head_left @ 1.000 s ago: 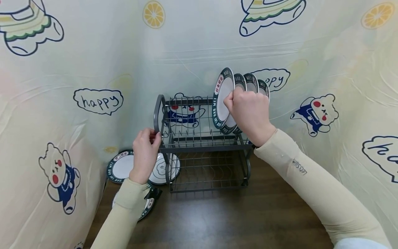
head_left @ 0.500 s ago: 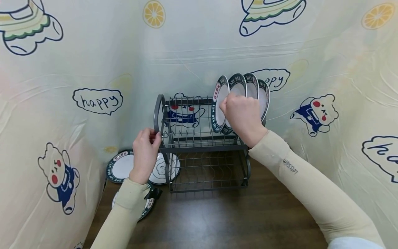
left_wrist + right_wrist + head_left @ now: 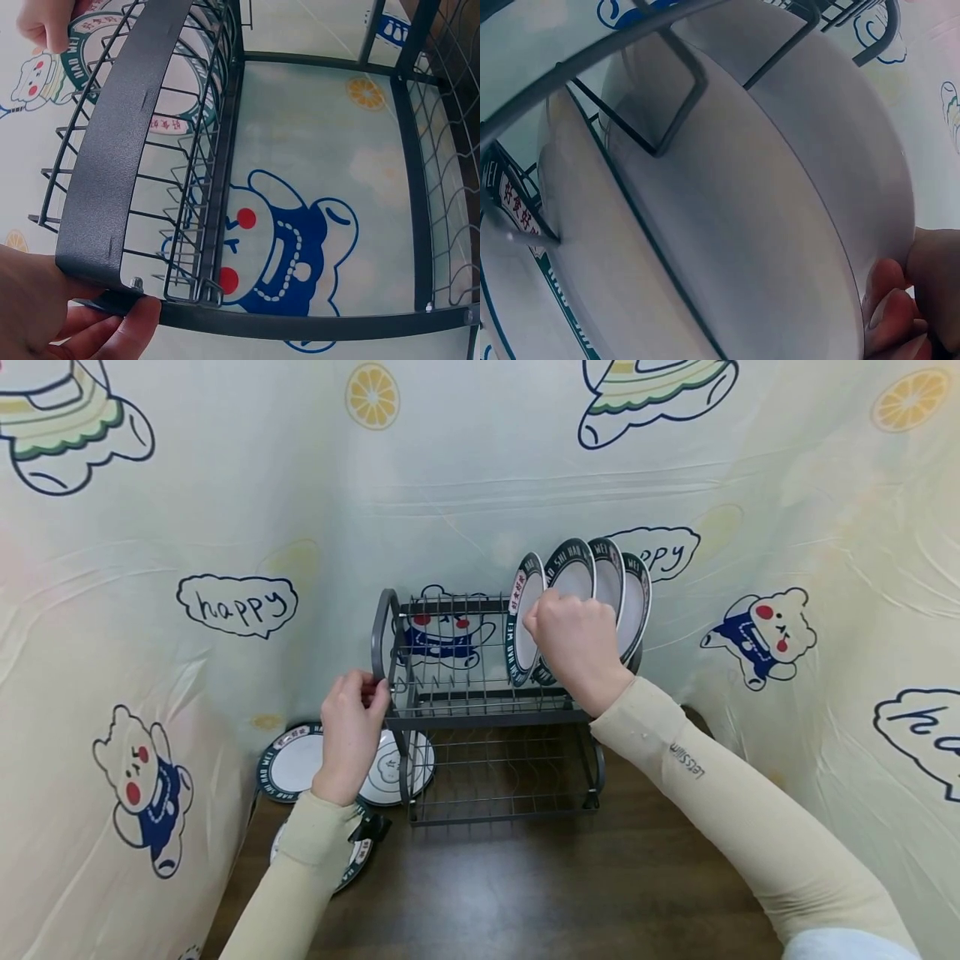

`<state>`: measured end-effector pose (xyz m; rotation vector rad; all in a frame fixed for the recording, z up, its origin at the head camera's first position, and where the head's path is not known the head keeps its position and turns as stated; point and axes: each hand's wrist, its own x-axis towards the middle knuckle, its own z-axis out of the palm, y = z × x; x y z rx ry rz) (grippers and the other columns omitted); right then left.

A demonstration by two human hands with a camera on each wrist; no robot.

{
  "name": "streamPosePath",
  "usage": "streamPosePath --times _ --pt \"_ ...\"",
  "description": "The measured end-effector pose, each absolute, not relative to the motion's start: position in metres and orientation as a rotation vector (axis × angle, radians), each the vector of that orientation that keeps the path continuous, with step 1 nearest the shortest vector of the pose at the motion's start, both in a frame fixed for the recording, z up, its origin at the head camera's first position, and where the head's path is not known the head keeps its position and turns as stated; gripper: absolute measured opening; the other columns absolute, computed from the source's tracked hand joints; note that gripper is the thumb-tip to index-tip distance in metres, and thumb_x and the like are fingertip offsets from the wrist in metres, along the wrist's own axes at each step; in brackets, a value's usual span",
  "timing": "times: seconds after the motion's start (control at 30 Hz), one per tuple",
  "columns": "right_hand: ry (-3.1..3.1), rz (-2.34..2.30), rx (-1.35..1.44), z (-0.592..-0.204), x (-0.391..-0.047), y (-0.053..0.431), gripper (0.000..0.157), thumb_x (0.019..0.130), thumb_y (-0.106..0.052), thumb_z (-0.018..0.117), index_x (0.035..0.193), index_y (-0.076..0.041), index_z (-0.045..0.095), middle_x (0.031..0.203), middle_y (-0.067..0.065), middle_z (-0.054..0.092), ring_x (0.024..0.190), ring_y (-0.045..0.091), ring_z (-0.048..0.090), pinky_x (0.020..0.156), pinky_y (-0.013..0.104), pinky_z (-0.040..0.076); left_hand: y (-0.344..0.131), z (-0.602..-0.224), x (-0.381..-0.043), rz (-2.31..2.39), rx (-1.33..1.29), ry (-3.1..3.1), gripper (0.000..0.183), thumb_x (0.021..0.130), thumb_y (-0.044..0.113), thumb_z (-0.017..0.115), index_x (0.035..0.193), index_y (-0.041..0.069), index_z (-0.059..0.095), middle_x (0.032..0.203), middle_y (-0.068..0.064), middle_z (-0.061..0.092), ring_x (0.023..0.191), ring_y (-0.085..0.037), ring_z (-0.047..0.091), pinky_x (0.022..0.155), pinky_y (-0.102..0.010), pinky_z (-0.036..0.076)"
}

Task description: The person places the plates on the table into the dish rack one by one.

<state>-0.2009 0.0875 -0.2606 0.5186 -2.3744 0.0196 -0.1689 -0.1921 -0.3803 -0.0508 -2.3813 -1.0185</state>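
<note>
Nearest, the left sleeve (image 3: 277,889) and the right sleeve (image 3: 738,806) stretch over the brown table (image 3: 525,893), the right one marked with dark lettering; the left sleeve partly covers a near plate (image 3: 363,853) on the table; just beyond, on either side of the left hand (image 3: 348,735), lie a green-rimmed plate (image 3: 292,767) and a white plate (image 3: 397,768); the left hand has its fingers and thumb closed narrowly on the left side frame of the rack (image 3: 495,721), at the upper tier; the rack is dark metal with two wire tiers; the right hand (image 3: 581,652) is over the right part of the upper tier, fingers folded tight, pinching the held plate (image 3: 521,631) by its edge; the held plate is on edge, slightly tilted, leftmost in its row; I cannot tell whether its bottom rests on the wires; three more plates (image 3: 637,602) stand on edge to its right, partly hidden by the right hand; behind hangs a pale cloth (image 3: 480,460) printed with bears, orange slices and the word "happy".
</note>
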Motion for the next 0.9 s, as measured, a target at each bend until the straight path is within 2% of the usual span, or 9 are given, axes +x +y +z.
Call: streamPosePath --times 0.3,0.57,0.9 --pt "-2.441 0.115 0.506 -0.255 -0.198 0.087 0.046 0.104 -0.008 0.051 0.059 -0.009 0.042 0.05 0.0 0.03 0.04 0.017 0.03 0.04 0.029 0.023 -0.191 -0.379 -0.168 -1.024 -0.047 -2.383 0.015 0.104 0.01 0.062 0.101 -0.005 0.065 0.097 -0.02 0.063 0.086 -0.033 0.065 0.07 -0.047 0.061" --pt "-2.578 0.213 0.46 -0.248 -0.193 0.089 0.043 0.108 -0.016 0.053 0.068 -0.001 0.057 0.053 0.009 0.051 0.044 0.024 0.049 0.041 0.033 0.036 -0.192 -0.379 -0.168 -1.027 -0.042 -2.383 0.016 0.104 0.01 0.061 0.102 -0.005 0.065 0.098 -0.02 0.064 0.087 -0.034 0.066 0.071 -0.048 0.061" --pt "-2.666 0.258 0.476 -0.245 -0.191 0.089 0.036 0.109 -0.013 0.051 0.079 0.003 0.064 0.06 0.012 0.058 0.048 0.024 0.053 0.044 0.035 0.044 -0.192 -0.38 -0.169 -1.022 -0.039 -2.384 0.015 0.103 0.009 0.061 0.101 -0.006 0.065 0.098 -0.021 0.064 0.086 -0.034 0.066 0.071 -0.047 0.06"
